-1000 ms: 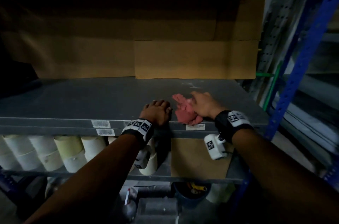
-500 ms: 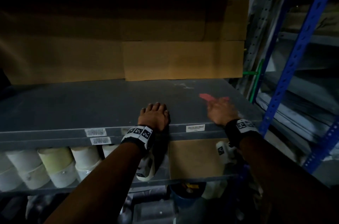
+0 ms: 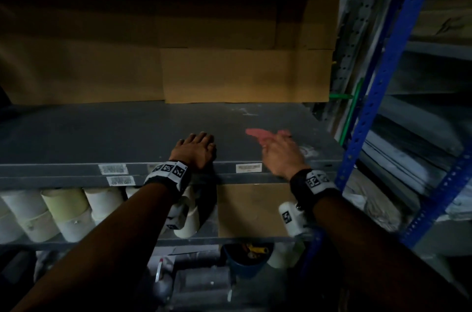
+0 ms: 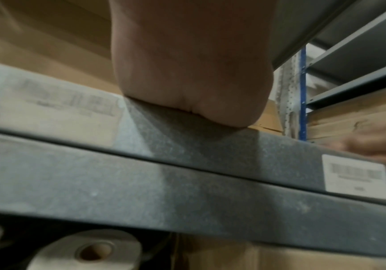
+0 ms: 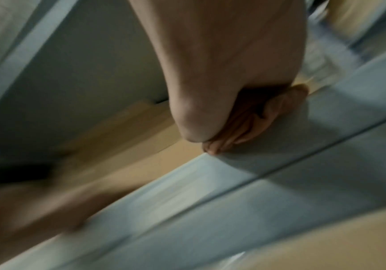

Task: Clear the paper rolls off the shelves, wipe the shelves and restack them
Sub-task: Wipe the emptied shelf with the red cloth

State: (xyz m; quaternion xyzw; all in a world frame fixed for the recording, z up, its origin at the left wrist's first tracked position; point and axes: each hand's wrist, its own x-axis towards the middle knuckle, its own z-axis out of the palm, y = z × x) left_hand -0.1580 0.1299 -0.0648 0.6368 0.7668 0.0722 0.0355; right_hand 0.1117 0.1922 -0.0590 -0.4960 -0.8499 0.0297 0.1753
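Observation:
The grey upper shelf point(image 3: 102, 138) is bare of rolls. My left hand point(image 3: 196, 149) rests on its front edge, and the left wrist view shows the heel of the palm point(image 4: 192, 73) pressed on the shelf lip point(image 4: 187, 164). Further right, my right hand point(image 3: 281, 156) is blurred with motion over the shelf and holds a pink cloth point(image 3: 255, 133) that sticks out beyond its fingers. The right wrist view shows those fingers point(image 5: 245, 127) curled against the shelf. Several white and cream paper rolls point(image 3: 63, 212) lie on the lower shelf at the left, one of them in the left wrist view point(image 4: 88, 252).
Brown cardboard sheets point(image 3: 242, 74) line the back of the upper shelf. Another cardboard piece point(image 3: 250, 209) stands on the lower shelf at the right. A blue perforated upright point(image 3: 378, 97) rises just right of the shelf. A dark blue bowl point(image 3: 245, 260) sits below.
My right hand has swept the pink cloth from the shelf's front edge rightward and further back. The left hand has stayed on the front edge.

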